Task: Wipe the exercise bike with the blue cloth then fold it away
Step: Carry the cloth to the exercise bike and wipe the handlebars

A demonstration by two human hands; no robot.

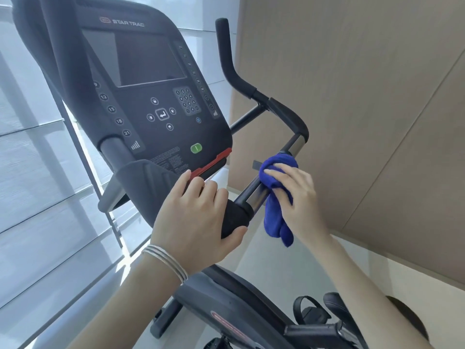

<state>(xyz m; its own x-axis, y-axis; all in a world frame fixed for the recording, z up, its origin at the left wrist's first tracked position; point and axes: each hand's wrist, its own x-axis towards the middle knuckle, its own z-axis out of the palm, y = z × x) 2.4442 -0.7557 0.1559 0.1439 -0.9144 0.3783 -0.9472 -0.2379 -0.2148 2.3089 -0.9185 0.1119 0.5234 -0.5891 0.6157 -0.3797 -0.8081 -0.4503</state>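
Nearest to view, both forearms reach up and forward from the lower edge toward the exercise bike (161,102), whose dark console leans over them on the left while its frame and a strapped pedal show low on the right. From the console's side the handlebar (266,182) runs as a long bar, its axis slanting from the black foam grip at lower left up to the bend at upper right, with a bare chromed stretch between.

On that foam grip the left hand (196,217) is curled shut, thumb underneath, steadying the bar; silver bangles (166,263) sit at its wrist. Just up the bar, the right hand (294,197) has its fingers spread and pressed over the blue cloth (276,192), which is bunched around the chromed section with a loose tail hanging below.

So the cloth hand sits on the upper side of the steadying hand, and the unwiped length seems to lie up and to the right of it. Any stroke would best follow that slant, away from the left hand.
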